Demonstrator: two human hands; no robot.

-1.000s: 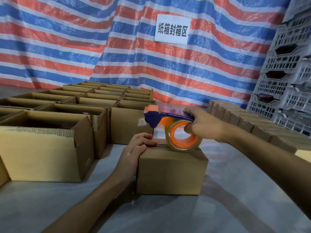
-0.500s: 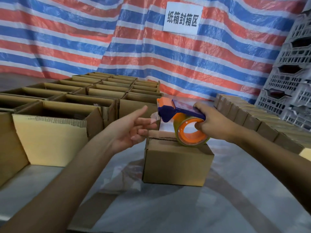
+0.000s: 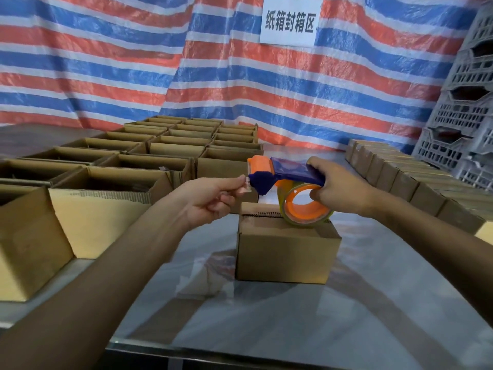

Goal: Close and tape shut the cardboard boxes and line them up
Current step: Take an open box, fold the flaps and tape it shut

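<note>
A small closed cardboard box point(image 3: 286, 252) stands alone on the shiny table point(image 3: 320, 316). My right hand point(image 3: 337, 192) grips the blue handle of a tape dispenser point(image 3: 282, 174); its orange-cored tape roll point(image 3: 304, 206) hovers at the box's top. My left hand point(image 3: 210, 196) is raised left of the dispenser's head and pinches the loose tape end point(image 3: 246, 186) between thumb and fingers.
Several open cardboard boxes point(image 3: 112, 188) fill the table's left and far side. A row of closed boxes point(image 3: 405, 180) runs along the right. Grey plastic crates point(image 3: 464, 108) are stacked at far right. A striped tarp point(image 3: 133, 62) with a paper sign point(image 3: 289, 21) hangs behind.
My left hand left the box top, rose and took hold of the tape end at the dispenser. The dispenser stayed above the box in my right hand.
</note>
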